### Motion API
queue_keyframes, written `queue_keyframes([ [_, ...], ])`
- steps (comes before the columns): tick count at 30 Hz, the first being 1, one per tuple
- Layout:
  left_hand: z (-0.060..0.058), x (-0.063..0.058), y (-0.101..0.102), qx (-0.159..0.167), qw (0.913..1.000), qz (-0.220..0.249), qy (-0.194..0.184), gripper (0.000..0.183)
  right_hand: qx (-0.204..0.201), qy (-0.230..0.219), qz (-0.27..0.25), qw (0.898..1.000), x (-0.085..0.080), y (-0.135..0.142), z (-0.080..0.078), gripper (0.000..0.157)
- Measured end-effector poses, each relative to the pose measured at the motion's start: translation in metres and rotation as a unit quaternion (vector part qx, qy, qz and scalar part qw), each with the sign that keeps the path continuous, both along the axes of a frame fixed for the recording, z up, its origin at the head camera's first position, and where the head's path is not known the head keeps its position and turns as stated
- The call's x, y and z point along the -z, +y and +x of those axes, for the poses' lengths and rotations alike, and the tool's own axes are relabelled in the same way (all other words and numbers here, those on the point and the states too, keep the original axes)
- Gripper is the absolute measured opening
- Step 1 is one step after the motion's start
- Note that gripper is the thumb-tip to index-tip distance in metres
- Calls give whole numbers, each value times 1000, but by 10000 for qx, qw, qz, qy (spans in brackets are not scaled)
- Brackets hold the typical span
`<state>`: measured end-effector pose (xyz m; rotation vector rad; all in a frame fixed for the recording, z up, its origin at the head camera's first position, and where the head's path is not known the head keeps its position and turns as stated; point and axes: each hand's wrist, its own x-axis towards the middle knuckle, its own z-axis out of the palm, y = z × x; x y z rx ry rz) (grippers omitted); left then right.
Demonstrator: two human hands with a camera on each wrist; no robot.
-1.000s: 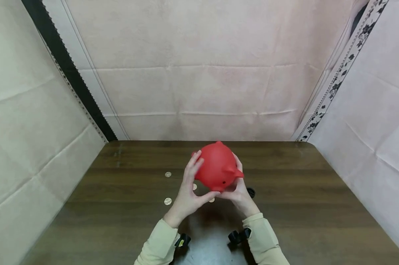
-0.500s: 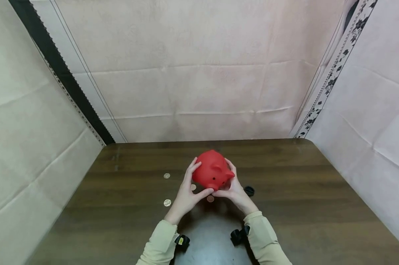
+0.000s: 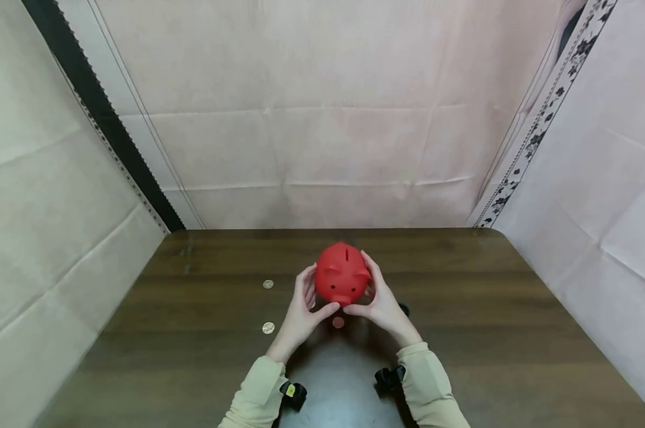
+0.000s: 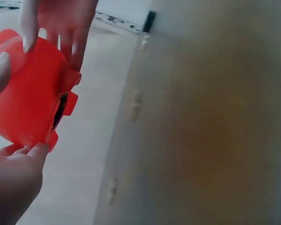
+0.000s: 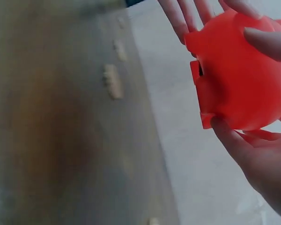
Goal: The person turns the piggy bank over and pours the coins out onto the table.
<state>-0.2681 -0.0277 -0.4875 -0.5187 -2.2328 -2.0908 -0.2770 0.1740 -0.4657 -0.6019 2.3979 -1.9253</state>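
Between both hands, above the table, a red piggy bank (image 3: 343, 276) is held with its snout towards me and its coin slot on top. My left hand (image 3: 303, 312) grips its left side, thumb beside the snout. Round the right side curl the fingers of my right hand (image 3: 383, 303), its thumb also near the snout. The left wrist view shows short feet and a dark hole under the piggy bank (image 4: 33, 93). Just below the thumbs, a copper-coloured coin (image 3: 338, 322) lies on the table.
Two silvery coins, one farther (image 3: 268, 284) and one nearer (image 3: 268, 328), lie left of the hands on the wooden table (image 3: 194, 356). Another coin is mostly hidden behind the left hand. A round black piece (image 3: 405, 310) peeks out behind the right hand. Pale cloth (image 3: 322, 148) hangs behind.
The piggy bank has turned in my hands, from tilted sideways to facing me, and its slot now shows. It has come slightly lower in the head view.
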Motion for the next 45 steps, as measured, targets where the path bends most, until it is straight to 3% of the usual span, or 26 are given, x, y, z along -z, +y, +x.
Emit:
queue_keyframes([
  [6,-1,0,-2,28,9998,-105,-151,93,14,-98,45,9999,5,0,-1,106],
  [8,0,-3,-3,40,9997,-160,-160,94,28,90,164,9998,3,-2,-1,106],
  [11,1,-8,-4,65,9997,-23,-223,99,99,933,688,9932,-5,-6,4,106],
  [14,4,-11,-4,324,9958,681,-513,99,240,2150,1434,9657,-21,-13,16,104],
  [16,7,-11,-5,720,9810,1598,-828,91,285,2811,1695,9441,-32,-18,24,101],
  [17,10,-10,-5,944,9682,2101,-979,86,283,3022,1731,9370,-37,-20,28,99],
  [20,14,-7,-5,1693,9162,3392,-1296,67,341,3331,1684,9271,-46,-26,36,95],
  [21,15,-6,-4,1844,9034,3619,-1373,62,388,3365,1677,9258,-47,-27,36,94],
  [23,16,-6,-2,1978,8952,3739,-1402,58,516,3368,1747,9238,-47,-27,36,93],
  [25,15,-6,0,1865,9005,3661,-1426,56,659,3408,1884,9187,-46,-27,35,93],
  [29,14,-15,2,1323,9278,3215,-1354,68,718,3530,1955,9121,-46,-23,32,94],
  [31,15,-24,3,1167,9385,3004,-1239,76,702,3527,1819,9152,-47,-21,31,95],
  [32,14,-26,3,1085,9423,2920,-1222,80,672,3432,1695,9214,-46,-21,29,95],
  [34,11,-28,3,941,9465,2784,-1336,83,613,3001,1561,9391,-41,-22,24,93],
  [36,8,-26,2,782,9460,2667,-1669,82,578,2471,1765,9510,-32,-22,20,91],
  [39,5,-20,0,520,9458,2469,-2044,83,534,1987,2139,9549,-24,-22,17,87],
  [43,5,-28,-2,461,9601,2209,-1651,87,643,2435,1744,9519,-32,-22,20,91],
  [45,4,-29,-3,446,9609,2173,-1659,87,634,2470,1707,9518,-29,-22,18,91],
])
